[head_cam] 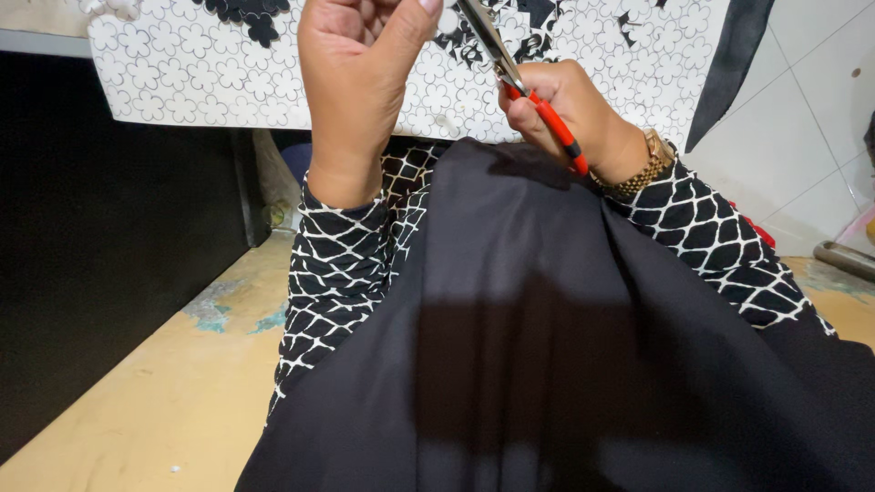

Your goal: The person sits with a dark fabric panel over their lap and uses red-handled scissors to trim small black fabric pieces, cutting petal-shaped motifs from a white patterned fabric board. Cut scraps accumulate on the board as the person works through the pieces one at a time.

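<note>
My right hand (565,114) is closed around red-handled metal pliers (524,87) whose steel jaws point up and left toward the top edge of the view. My left hand (360,55) is raised beside them, fingers curled; what its fingertips pinch is cut off by the frame's top. Both hands work just in front of a white sheet (210,77) patterned with punched flower outlines, some filled black. A gold watch (643,169) sits on my right wrist. Both sleeves are black with a white lattice print.
Black cloth (547,346) covers my lap and fills the lower middle. A dark cabinet face (100,237) stands at the left. Tan worn floor (173,392) lies below it, white tiles (802,155) at the right, a metal bar (843,257) at the right edge.
</note>
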